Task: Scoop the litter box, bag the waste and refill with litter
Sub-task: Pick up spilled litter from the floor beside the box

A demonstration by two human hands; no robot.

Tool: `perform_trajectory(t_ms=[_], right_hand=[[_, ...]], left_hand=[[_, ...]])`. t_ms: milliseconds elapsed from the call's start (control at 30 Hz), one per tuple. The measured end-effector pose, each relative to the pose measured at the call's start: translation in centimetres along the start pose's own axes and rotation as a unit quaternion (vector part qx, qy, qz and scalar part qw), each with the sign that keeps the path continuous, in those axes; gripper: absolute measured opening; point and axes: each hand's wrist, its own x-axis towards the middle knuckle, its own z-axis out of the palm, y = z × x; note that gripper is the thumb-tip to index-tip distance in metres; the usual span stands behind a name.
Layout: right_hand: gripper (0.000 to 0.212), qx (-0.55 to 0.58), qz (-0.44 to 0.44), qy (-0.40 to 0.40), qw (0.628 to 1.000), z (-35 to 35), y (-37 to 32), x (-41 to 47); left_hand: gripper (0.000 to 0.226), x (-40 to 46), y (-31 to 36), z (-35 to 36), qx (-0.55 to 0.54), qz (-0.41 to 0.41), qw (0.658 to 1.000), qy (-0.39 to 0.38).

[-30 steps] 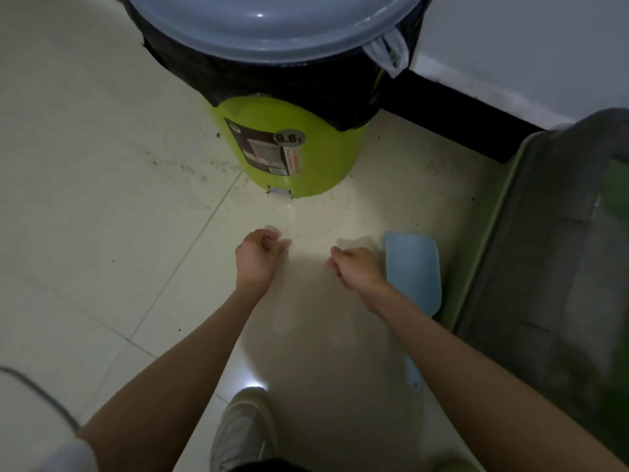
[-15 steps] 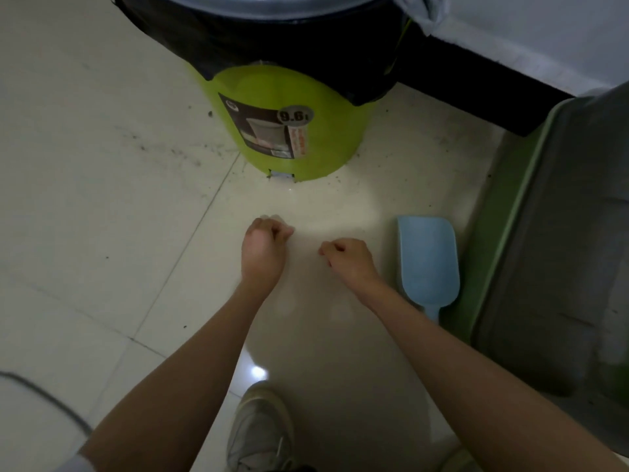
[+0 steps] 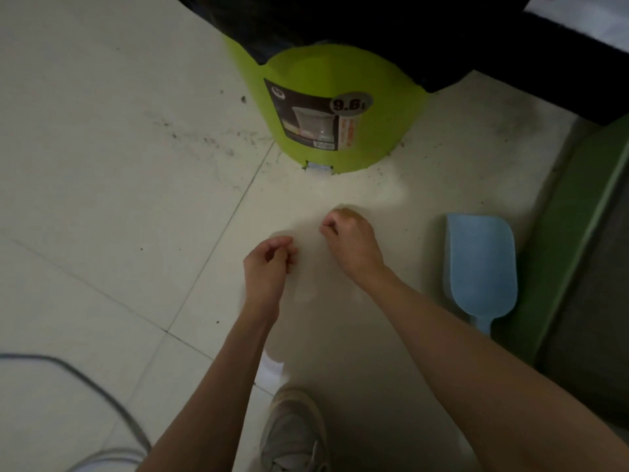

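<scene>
There are one lime-green plastic bin [image 3: 343, 107] with a black liner, one pale-blue plastic scoop [image 3: 480, 267], one grey sneaker [image 3: 294, 434] and two bare hands, left [image 3: 267, 270] and right [image 3: 350, 243].

Open tiled floor [image 3: 102, 165] spreads to the left, crossed only by a grey cable [image 3: 102, 396] near the bottom corner. Straight ahead a lime-green bin [image 3: 391, 107] blocks the way. On the right, a blue scoop [image 3: 480, 267] lies against the green litter box [image 3: 561, 233], closing that side.
</scene>
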Motion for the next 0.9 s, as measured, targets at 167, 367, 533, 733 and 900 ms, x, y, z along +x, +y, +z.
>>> perform_trajectory(t_ms=[167,367,533,733,900], right_hand=[[0.019,-0.050,-0.019,-0.013,0.998,-0.4,0.0,0.1],[0.012,0.294,0.169,0.047,0.940,-2.3,0.9,-1.5],[0.025,0.456,0.232,0.039,0.859,-3.1,2.0,-2.7],[0.026,0.577,0.261,0.071,0.770,-4.1,2.7,-4.0],[0.021,0.330,0.231,0.095,0.910,-4.1,3.4,-4.7]], left_hand=[[0.013,0.9,0.9,1.6,0.161,0.096,0.982,-0.010],[0.012,1.8,1.0,3.7,0.271,0.194,0.942,-0.043],[0.007,2.3,0.8,4.2,0.316,0.222,0.922,-0.033],[0.013,2.4,1.0,4.8,0.374,0.189,0.907,-0.037],[0.008,1.5,2.0,4.4,0.269,0.107,0.956,-0.043]])
